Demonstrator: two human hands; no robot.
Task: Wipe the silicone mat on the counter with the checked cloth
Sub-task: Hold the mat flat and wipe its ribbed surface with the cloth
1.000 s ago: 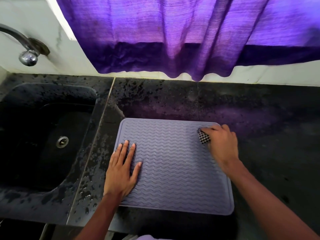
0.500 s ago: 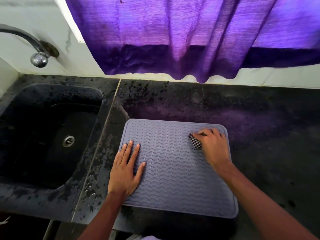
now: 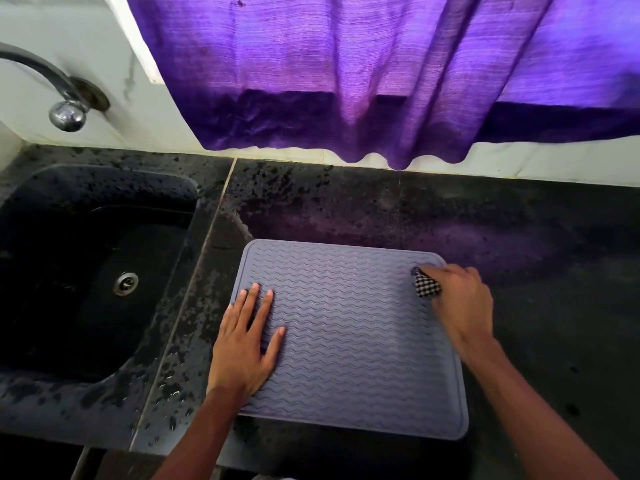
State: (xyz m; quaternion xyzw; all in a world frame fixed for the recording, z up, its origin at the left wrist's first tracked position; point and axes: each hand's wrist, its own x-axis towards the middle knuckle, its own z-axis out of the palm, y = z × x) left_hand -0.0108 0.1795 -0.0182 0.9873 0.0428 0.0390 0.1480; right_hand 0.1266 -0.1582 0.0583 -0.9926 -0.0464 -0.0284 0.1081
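A grey silicone mat [image 3: 349, 337] with a wavy ribbed surface lies flat on the black counter [image 3: 540, 271]. My left hand [image 3: 247, 344] rests palm down on the mat's left part, fingers straight and spread. My right hand [image 3: 460, 303] grips a bunched black-and-white checked cloth [image 3: 426, 286] and holds it against the mat near its far right corner. Most of the cloth is hidden inside that hand.
A black sink [image 3: 93, 271] with a round drain [image 3: 125, 283] sits left of the mat, under a metal tap [image 3: 65, 112]. Water drops speckle the strip of counter between sink and mat. A purple curtain [image 3: 381, 81] hangs over the back wall.
My right hand slid the cloth a little to the left across the mat's far part, then back toward the far right corner. My left hand stayed pressed in place.
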